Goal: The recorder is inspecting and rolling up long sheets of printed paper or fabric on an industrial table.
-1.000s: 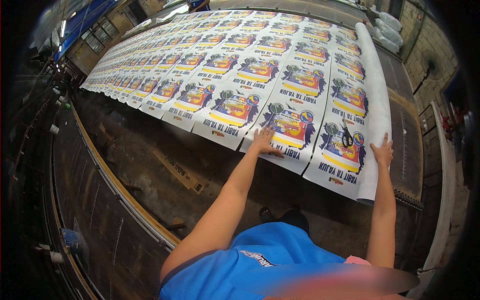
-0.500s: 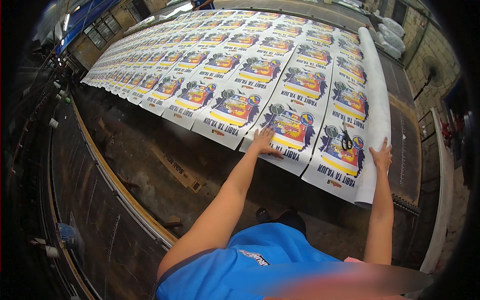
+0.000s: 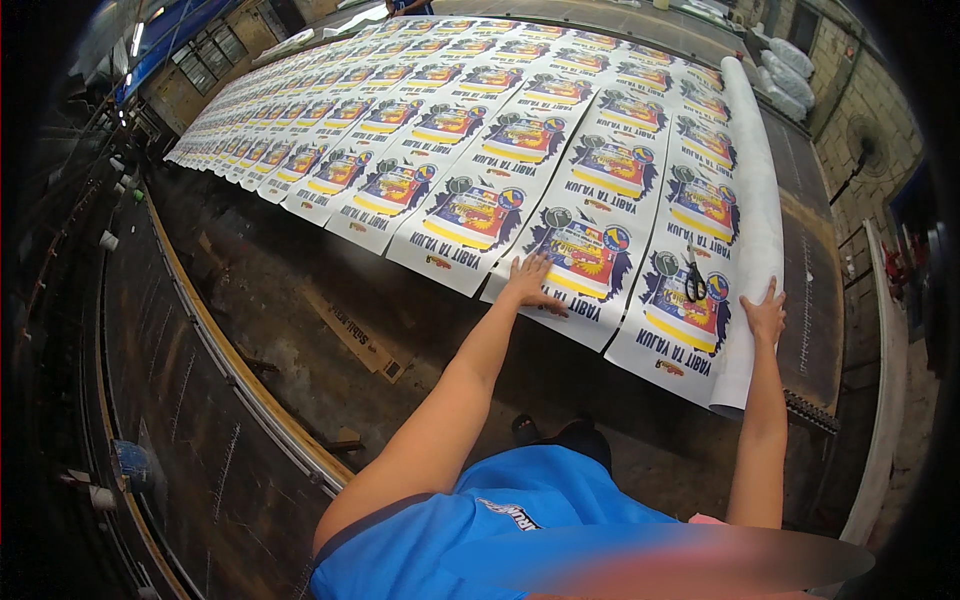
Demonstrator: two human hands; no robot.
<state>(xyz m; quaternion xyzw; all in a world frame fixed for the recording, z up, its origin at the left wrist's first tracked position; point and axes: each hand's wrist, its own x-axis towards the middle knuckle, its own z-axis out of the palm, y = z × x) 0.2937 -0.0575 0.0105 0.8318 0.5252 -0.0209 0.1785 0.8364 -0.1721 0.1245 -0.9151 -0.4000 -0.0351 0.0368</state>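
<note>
Long strips of printed white sheet (image 3: 590, 205) cover the table, each repeating a colourful blue, red and yellow design. My left hand (image 3: 530, 284) lies flat with spread fingers on the near end of one strip, close to its front edge. On the right, a white roll (image 3: 757, 200) stretches away from me along the edge of the last strip. My right hand (image 3: 765, 312) rests on this roll near its front end, fingers apart and not wrapped round it. Black-handled scissors (image 3: 694, 285) lie on the last strip, left of my right hand.
The dark table top (image 3: 805, 260) shows right of the roll. Behind me on the left runs another long dark table (image 3: 230, 440) with a metal-edged rail. A cardboard piece (image 3: 355, 335) lies on the floor between. A person (image 3: 408, 7) stands at the far edge; white sacks (image 3: 787, 75) and a fan (image 3: 865, 145) are at the right.
Both hands stay in the same places on the sheet and the roll. The whole view has shifted very slightly.
</note>
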